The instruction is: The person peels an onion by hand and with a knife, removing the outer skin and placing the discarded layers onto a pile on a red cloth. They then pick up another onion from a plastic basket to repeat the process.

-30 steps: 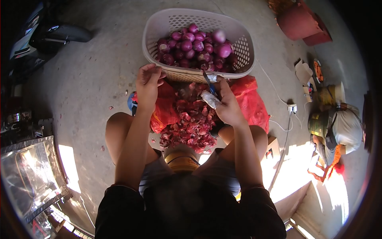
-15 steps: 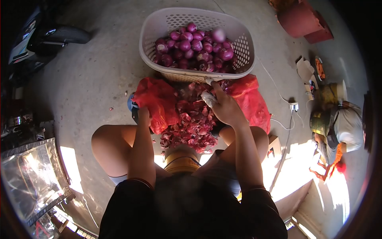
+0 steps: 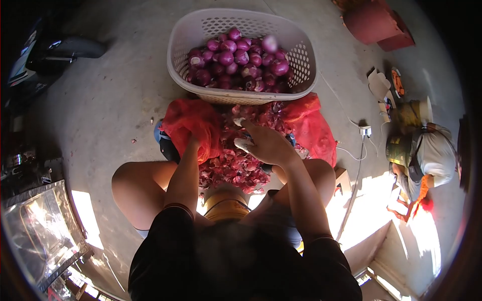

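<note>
A pale perforated basket (image 3: 236, 96) holds several purple onions (image 3: 227, 57). In front of it a heap of red onion skins (image 3: 233, 170) lies on the floor between my legs. My left hand (image 3: 193, 145) reaches into a red mesh bag (image 3: 188, 123) left of the heap; its fingers are hidden by the mesh. Over the skins, my right hand (image 3: 266, 143) has its fingers apart, with whitish wrapping on the thumb and a fingertip, and nothing held. Another red mesh bag (image 3: 316, 130) lies to the right of it.
A yellow stool (image 3: 227, 208) is beneath me. At the right, a bent-over person (image 3: 434, 155) is beside a yellowish bucket (image 3: 416, 111). A power strip (image 3: 365, 131) with cables lies on the floor. Red containers (image 3: 371, 22) stand at the upper right, a motorcycle wheel (image 3: 80, 46) at the upper left.
My left hand has gone from the edge of the left mesh bag into it. My right hand has moved left and down from the basket's rim, with its fingers spread.
</note>
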Available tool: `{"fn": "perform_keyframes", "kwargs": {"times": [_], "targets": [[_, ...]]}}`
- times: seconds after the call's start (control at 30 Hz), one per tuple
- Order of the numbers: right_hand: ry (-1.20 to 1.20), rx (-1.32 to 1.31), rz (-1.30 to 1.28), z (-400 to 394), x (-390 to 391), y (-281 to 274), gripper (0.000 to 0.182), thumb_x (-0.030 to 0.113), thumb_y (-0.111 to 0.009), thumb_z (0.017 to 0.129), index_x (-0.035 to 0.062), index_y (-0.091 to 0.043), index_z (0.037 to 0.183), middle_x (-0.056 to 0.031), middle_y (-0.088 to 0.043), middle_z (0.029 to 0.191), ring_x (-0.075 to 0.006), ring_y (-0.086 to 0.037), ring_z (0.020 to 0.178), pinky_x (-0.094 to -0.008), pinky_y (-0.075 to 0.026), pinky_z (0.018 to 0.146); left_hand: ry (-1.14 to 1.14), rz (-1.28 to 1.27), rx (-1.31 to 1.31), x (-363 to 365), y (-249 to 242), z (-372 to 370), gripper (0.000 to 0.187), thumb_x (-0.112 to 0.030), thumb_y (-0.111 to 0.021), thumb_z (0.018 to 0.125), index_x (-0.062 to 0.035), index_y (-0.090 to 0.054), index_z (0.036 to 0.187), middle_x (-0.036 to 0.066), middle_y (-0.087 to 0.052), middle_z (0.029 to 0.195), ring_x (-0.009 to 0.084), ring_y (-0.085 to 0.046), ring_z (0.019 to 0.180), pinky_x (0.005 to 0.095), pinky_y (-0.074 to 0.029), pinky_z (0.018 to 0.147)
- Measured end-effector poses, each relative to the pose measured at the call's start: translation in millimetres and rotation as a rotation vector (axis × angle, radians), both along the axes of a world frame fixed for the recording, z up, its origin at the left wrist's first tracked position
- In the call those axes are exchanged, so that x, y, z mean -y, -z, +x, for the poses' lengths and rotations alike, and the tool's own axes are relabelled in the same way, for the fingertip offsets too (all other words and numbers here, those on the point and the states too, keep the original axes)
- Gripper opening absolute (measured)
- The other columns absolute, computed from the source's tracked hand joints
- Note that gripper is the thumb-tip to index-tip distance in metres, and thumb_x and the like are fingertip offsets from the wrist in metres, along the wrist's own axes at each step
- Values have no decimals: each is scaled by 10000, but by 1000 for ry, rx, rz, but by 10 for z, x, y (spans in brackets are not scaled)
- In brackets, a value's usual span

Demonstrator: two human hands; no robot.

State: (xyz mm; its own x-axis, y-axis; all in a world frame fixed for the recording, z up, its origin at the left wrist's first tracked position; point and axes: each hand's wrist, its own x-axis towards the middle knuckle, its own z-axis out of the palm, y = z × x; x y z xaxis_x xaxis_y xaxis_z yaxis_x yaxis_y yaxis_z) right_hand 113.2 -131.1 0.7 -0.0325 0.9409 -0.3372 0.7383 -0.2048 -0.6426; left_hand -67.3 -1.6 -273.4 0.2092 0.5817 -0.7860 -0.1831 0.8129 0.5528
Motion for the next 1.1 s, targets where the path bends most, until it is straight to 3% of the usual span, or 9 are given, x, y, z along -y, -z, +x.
{"fn": "perform_keyframes", "kwargs": {"times": [0.2,0.3,0.83,0.97,1.1], "targets": [[-27,24,-15,3,-14,-4,519,384,-529,843,82,-406,1247,-183,-619,926,-356,-594,878,-469,-448,762,111,1,-89,-27,11,173,193,-168,-538,827,-54,-582,977,70,-642,842,170,-631,692,329,-543,646],[-39,36,11,31,5,26,521,380,-534,852,46,-409,1232,-229,-590,884,-386,-574,850,-468,-429,724,159,9,-114,-39,26,236,195,-169,-543,826,-53,-580,978,69,-642,838,169,-630,687,327,-543,645],[-27,42,3,55,47,-12,491,350,-554,838,83,-418,1227,-192,-615,844,-363,-596,842,-465,-454,723,539,84,-357,155,54,74,211,-172,-571,817,-47,-574,986,62,-641,817,163,-626,662,317,-544,638],[-30,46,-3,61,32,-22,496,383,-530,847,87,-417,1229,-195,-614,872,-360,-595,855,-469,-454,724,750,147,-488,153,-22,18,215,-173,-578,815,-45,-573,988,61,-640,811,162,-625,656,314,-544,637],[-7,60,4,71,63,-77,507,418,-497,859,87,-414,1234,-195,-612,904,-359,-593,866,-465,-456,730,1151,239,-715,65,-214,-94,220,-174,-585,813,-44,-571,989,59,-640,806,161,-624,650,312,-544,635]]}}
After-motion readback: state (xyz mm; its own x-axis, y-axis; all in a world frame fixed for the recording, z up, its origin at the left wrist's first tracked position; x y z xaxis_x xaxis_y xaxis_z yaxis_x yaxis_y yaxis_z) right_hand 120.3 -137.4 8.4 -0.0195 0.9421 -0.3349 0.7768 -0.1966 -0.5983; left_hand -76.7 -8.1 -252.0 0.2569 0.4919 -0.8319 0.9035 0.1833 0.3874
